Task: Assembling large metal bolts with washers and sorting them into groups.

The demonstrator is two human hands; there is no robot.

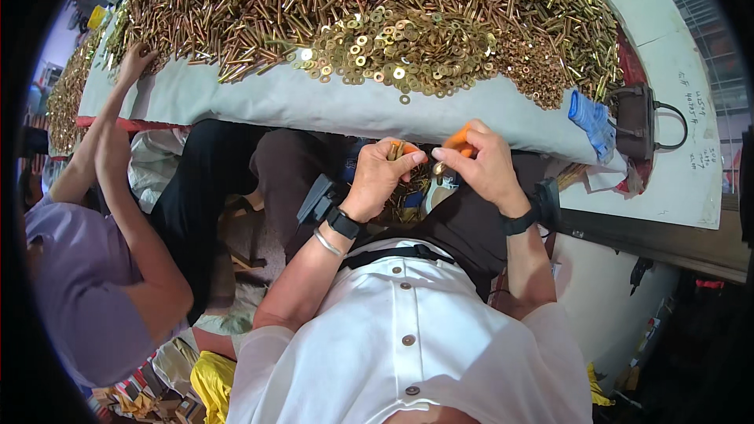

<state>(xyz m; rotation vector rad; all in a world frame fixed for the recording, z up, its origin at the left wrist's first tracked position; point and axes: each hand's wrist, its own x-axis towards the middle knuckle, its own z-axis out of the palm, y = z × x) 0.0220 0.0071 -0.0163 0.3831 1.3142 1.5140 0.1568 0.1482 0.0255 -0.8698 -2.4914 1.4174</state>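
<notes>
My left hand (379, 178) is closed in a pinch around a brass-coloured metal rod (395, 150), just beyond the table's near edge and above my lap. Facing it, my right hand (485, 166) is also pinched, its fingertips close to those of the left. A small gold-coloured metal piece (438, 167) shows at the right fingertips; its kind is unclear. Orange coverings (459, 140) show on fingers of both hands. Below the hands, more brass-coloured pieces (410, 202) lie partly hidden between my knees.
Across the pale-covered table (259, 98) spread heaps of brass-coloured rods (259, 16), flat washers (408, 47) and small nuts (540, 74). At the right are a blue cloth (593, 124) and a dark handbag (635, 122). A co-worker's hand (137, 63) touches the heap at left.
</notes>
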